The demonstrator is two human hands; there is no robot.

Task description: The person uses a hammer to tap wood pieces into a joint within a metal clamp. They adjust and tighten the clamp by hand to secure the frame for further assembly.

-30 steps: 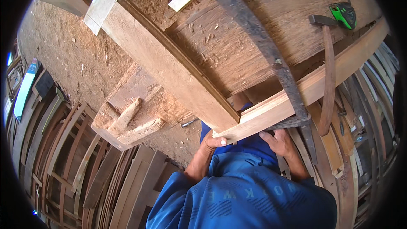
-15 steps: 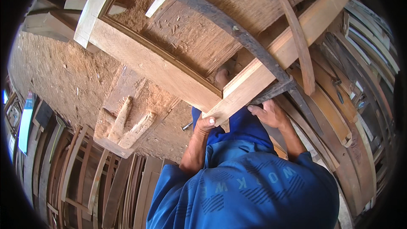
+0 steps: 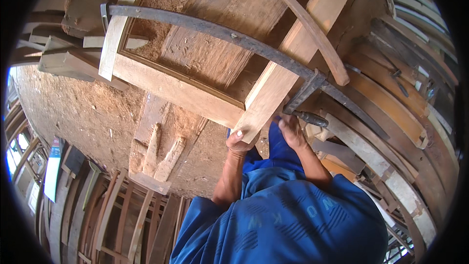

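A pale wooden frame (image 3: 181, 85) lies across the bench, with a long rail (image 3: 271, 95) forming its right side. My left hand (image 3: 238, 142) is closed on the near end of this rail, at the corner, thumb on top. A dark metal bar clamp (image 3: 205, 27) spans the frame from its far left side to beyond the rail. Its sliding jaw (image 3: 305, 91) and dark handle (image 3: 312, 118) stand just right of the rail. Close below the handle is my right hand (image 3: 291, 132); its fingers are partly hidden, and I cannot tell whether they touch the clamp.
A hammer (image 3: 312, 24) with a curved-looking wooden handle rests across the rail. Two wood pieces (image 3: 168, 159) sit on a sawdust-covered board (image 3: 149, 181) at left. Stacked planks (image 3: 391, 166) line the right, and more slats (image 3: 112, 210) stand at the lower left.
The clamp's far end has come into view, and its handle now shows beside my right hand, which has shifted left and slightly up. My left hand keeps its hold on the rail's end.
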